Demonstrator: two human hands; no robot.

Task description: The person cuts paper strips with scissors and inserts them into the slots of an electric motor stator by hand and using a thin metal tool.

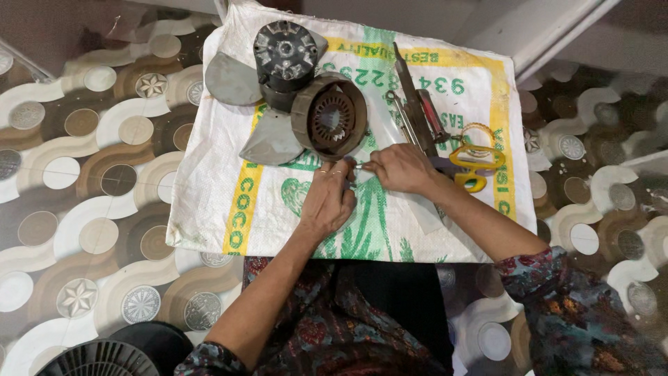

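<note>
Nearest the lens, patterned sleeves [557,313] and bare forearms reaching toward twelve o'clock. Left hand [325,200] and right hand [402,168] both pinched closed on a small thin metal piece [359,166] between the fingertips, over the middle of a white printed sack [209,188]. At eleven o'clock just beyond, a round brown motor stator [330,116], dark motor housing [284,52], grey fan blades [233,79]. At two o'clock, hand tools [416,97] and yellow-handled scissors [476,161]. Around the sack, circle-patterned floor [83,174].
</note>
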